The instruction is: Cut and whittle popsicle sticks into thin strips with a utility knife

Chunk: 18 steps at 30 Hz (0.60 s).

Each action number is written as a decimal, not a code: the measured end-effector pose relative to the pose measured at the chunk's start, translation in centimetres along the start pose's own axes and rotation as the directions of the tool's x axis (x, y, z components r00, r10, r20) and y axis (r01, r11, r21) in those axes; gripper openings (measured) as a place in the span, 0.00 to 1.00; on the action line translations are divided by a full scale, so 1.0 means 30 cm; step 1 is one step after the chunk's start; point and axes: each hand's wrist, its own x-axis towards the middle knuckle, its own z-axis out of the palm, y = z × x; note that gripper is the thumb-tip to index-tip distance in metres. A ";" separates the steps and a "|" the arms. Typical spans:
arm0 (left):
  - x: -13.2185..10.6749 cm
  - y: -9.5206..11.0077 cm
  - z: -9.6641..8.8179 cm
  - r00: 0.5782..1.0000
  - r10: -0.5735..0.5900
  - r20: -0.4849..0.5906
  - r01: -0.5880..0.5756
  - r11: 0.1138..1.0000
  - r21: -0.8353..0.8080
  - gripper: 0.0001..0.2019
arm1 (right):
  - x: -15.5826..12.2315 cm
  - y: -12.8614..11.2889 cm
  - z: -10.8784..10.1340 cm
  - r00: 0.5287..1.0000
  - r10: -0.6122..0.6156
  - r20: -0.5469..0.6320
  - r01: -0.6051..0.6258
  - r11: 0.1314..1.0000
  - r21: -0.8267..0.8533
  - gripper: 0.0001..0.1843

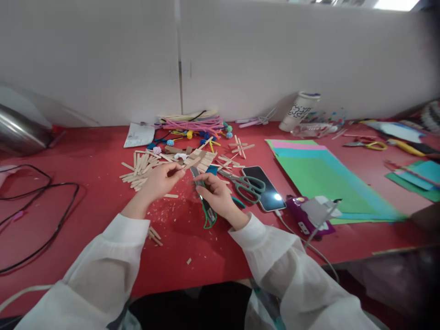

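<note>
My left hand [162, 180] pinches a wooden craft stick [192, 162] that points up and to the right. In my right hand [216, 192] is a utility knife [207, 208] with a green-edged body, its blade [194, 172] extended close to the stick. Whether blade and stick touch I cannot tell. A pile of loose craft sticks [139, 169] lies behind my left hand. Grey-green scissors [249, 188] rest to the right of my right hand, and small wood shavings are scattered on the red table [178, 256] below both hands.
Pipe cleaners [192, 123] and pompoms lie at the back. A phone [263, 185], a purple power strip [305, 215] with a white charger, and coloured paper sheets [316, 174] are on the right. A tumbler [299, 111] leans against the wall. Black cable [51, 185] loops at left.
</note>
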 end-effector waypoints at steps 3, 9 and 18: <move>0.023 -0.036 -0.057 0.989 -0.050 0.138 0.056 0.998 -0.037 0.09 | 0.007 0.013 0.017 1.000 0.010 0.001 -0.010 1.000 0.015 0.14; 0.071 -0.094 -0.106 0.983 -0.180 0.047 0.186 0.963 -0.193 0.14 | -0.001 0.001 0.033 0.999 0.037 -0.026 -0.035 0.997 0.071 0.28; -0.108 -0.050 -0.077 0.977 -0.202 0.071 0.213 0.946 -0.245 0.16 | 0.023 -0.011 0.019 0.974 0.173 -0.146 -0.137 0.964 0.227 0.20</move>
